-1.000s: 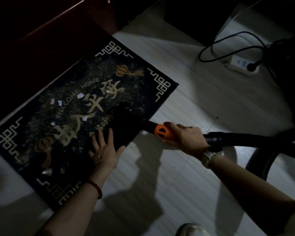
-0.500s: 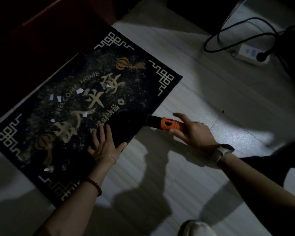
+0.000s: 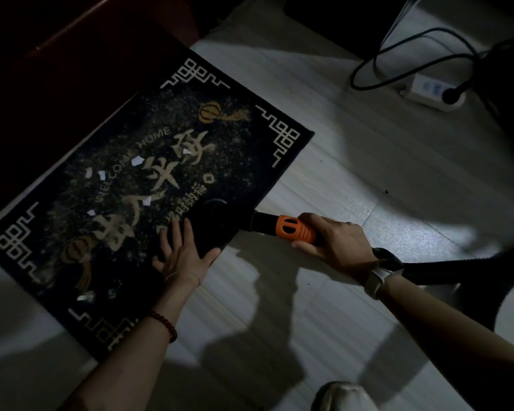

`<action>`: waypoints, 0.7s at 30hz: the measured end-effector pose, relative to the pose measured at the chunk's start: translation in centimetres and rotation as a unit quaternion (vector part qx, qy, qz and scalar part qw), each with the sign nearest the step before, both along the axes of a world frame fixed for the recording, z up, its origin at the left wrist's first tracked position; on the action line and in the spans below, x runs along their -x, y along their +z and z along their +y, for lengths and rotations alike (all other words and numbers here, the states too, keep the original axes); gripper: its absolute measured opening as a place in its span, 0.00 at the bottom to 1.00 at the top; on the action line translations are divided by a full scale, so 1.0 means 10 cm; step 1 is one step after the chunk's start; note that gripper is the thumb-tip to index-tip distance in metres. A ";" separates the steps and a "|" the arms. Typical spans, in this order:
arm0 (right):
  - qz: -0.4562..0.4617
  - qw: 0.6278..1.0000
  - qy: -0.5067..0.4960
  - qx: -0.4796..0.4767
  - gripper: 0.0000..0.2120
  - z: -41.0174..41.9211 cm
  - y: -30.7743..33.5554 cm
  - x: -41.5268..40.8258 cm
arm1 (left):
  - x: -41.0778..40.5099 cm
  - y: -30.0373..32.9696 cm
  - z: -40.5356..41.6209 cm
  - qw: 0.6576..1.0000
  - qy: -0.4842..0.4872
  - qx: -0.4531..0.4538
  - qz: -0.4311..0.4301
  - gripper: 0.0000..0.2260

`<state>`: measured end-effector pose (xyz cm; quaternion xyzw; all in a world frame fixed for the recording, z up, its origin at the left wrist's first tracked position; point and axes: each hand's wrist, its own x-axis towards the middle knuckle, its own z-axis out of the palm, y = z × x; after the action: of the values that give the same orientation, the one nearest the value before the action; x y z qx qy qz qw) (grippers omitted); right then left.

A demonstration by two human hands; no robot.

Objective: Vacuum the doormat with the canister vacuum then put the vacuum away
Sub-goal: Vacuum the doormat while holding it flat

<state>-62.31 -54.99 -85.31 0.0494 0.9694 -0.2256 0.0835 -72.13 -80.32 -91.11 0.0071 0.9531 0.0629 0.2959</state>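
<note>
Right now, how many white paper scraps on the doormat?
7 visible: five mid-mat, one lower left, one near the front edge. The nozzle or the hands may hide more.

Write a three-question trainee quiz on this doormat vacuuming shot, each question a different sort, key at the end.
1. True or false: the left hand lies flat on the doormat.
2. The right hand grips: A) the power strip, B) the vacuum wand at its orange collar, C) a paper scrap.
3. Fill in: the nozzle sits on the doormat near its ___ edge, closest to the person.

Key: 1 true; 2 B; 3 near. White paper scraps remain on the doormat, so vacuuming is not finished.
</note>
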 end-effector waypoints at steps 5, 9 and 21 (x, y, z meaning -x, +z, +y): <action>0.006 0.998 0.061 -0.010 0.36 0.07 -0.08 -0.14 | 0.00 0.02 -0.01 1.000 -0.004 -0.002 -0.001 0.39; -0.028 0.997 0.073 -0.025 0.36 0.16 -0.06 -0.18 | 0.00 -0.01 -0.02 1.000 -0.011 0.003 -0.009 0.39; -0.038 0.999 0.000 -0.017 0.27 0.03 0.09 -0.12 | 0.02 0.01 0.00 1.000 -0.002 -0.005 -0.029 0.39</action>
<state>-61.11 -54.73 -84.40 0.0596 0.9692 -0.2069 0.1192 -72.34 -80.34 -90.97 0.0084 0.9437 0.0675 0.3237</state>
